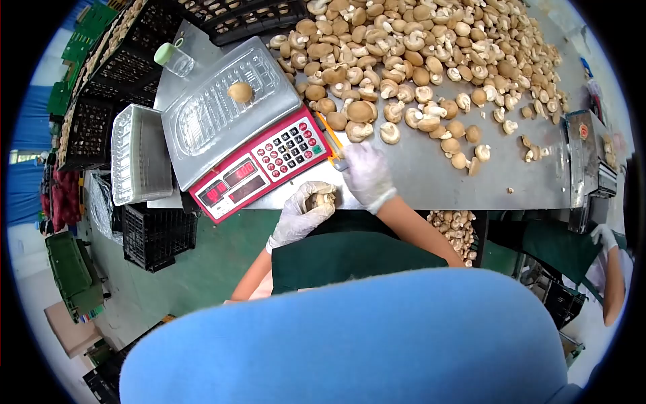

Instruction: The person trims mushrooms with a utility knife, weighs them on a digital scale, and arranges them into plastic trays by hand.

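Note:
My left hand (301,214), in a pale glove, curls around light-brown and white mushrooms (326,200) at the table's front edge. My right hand (369,176), also gloved and slightly blurred, has its fingertips closed at a slim orange tool (329,128) with a grey end, beside the scale. The tool's kind is hard to make out. A red digital scale (262,176) with lit digits stands left of that hand. On its metal pan lies a clear plastic tray (208,114) with one brown mushroom (239,92) in it.
A mushroom heap (417,60) spreads over the metal table (417,192). Stacked clear trays (140,155) stand left of the scale, near a green-lidded jar (175,59). Black crates (101,128) line the left. Another person's gloved hand (605,237) shows at far right.

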### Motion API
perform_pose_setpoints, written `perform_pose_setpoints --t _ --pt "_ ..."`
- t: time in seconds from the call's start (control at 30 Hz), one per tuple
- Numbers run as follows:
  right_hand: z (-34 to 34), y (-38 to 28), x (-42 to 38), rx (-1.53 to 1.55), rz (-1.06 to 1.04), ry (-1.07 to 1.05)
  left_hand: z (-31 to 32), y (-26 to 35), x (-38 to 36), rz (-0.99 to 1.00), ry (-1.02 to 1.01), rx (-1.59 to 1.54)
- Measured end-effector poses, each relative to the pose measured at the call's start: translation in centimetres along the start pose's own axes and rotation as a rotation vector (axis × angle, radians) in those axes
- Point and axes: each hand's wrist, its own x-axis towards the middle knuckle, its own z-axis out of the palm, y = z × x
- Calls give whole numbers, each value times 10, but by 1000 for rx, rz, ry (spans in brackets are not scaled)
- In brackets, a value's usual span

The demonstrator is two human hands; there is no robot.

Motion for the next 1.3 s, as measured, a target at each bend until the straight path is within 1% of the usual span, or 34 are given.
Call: perform_pose_setpoints --t 0.03,0.07,0.1,0.17,0.23,0.3,0.37,0.4,0.43,0.5,0.57,0.63,0.67,0.73,0.77,0.83,0.87,0.9,0.97,1.0,1.03,1.1,1.17,1.23,1.27,1.3 --pt "-10 7 -11 5 2 1 -1 0 -1 2 -2 -47" --pt "-30 12 -21 -6 72 -135 -1 0 0 41 12 0" --pt "-45 13 -26 -18 142 -273 -1 0 1 37 12 -1" --pt "-62 12 -31 -6 158 -276 0 -1 3 -9 12 -16" --pt "-61 8 -30 14 188 -274 4 0 8 -34 14 8" --pt "-34 -7 -8 104 44 -78 5 1 13 -53 3 47" --pt "-8 -15 11 -72 41 -119 6 3 15 46 -14 -8" --pt "-5 -15 14 -97 42 -96 6 9 10 33 31 28" --pt "-5 -15 15 -95 42 -89 6 15 8 35 30 36" --pt "-12 -9 9 -39 150 -203 5 19 3 89 89 35" --pt "-35 1 -11 4 132 -212 -4 15 1 87 132 10" --pt "-64 2 -28 -136 282 -360 -9 13 -1 81 109 35" --pt "-69 4 -32 -142 278 -371 -9 13 0 80 93 8" --pt "-75 7 -38 -124 294 -274 -4 13 4 74 83 -8" --pt "-67 8 -37 -124 295 -282 -1 13 7 66 67 -10" --pt "-35 14 -28 -46 202 -76 -1 8 13 53 30 -2" --pt "-30 13 -21 -142 217 -236 1 10 15 51 25 -19" --pt "-33 14 -18 -137 206 -241 5 12 17 52 24 -34" --pt "-46 18 -13 -108 254 -411 12 15 19 91 38 -89" --pt "-46 25 -24 12 239 -228 13 16 19 124 34 -142" --pt "-50 32 -31 15 228 -237 13 16 20 129 47 -146" --pt "-65 37 -36 146 251 -77 15 14 22 160 53 -223" --pt "-79 28 -39 174 270 -73 19 14 25 156 69 -263" --pt "-89 12 -40 204 115 -105 21 14 26 92 80 -184" --pt "-93 1 -38 161 43 -111 24 12 28 120 79 -172" --pt "-91 -3 -37 161 44 -110 25 14 27 120 78 -171"
